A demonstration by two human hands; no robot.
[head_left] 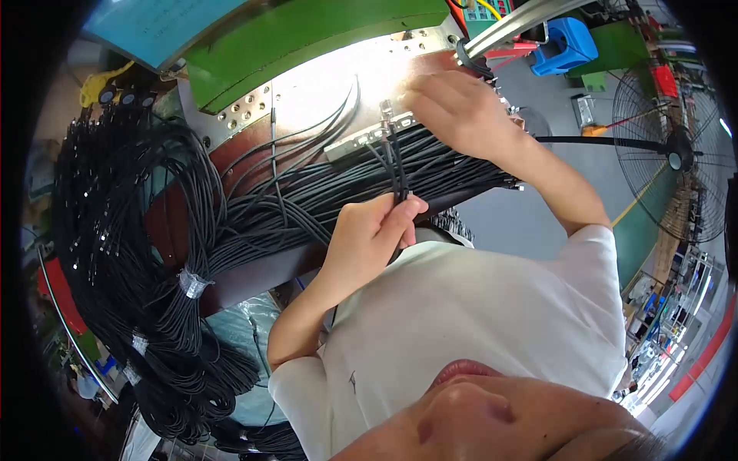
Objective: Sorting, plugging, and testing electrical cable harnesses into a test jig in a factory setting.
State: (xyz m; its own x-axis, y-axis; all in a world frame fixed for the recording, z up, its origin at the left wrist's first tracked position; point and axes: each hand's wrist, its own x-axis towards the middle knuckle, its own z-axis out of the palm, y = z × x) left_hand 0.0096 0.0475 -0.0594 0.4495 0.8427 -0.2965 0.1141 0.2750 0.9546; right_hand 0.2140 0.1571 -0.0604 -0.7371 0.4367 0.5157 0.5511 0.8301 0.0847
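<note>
My left hand (377,234) is closed round a few black cables (397,165), which stand up from the fist in front of my chest. Their metal-tipped ends (387,111) reach a long metal fixture (361,143) on the bench. Close to the right end of that fixture is my right hand (461,111), its fingers curled and pressed together; whatever they pinch is hidden by the hand and the glare. A thick layer of loose black cables (307,196) lies along the bench just in front of the fixture.
Big tied bundles of black cable (115,207) hang off the bench's left side. A green machine block (307,48) stands behind the brightly lit work area. To the right are a metal tube (519,27), a blue plastic stool (565,46) and a large black fan (673,157).
</note>
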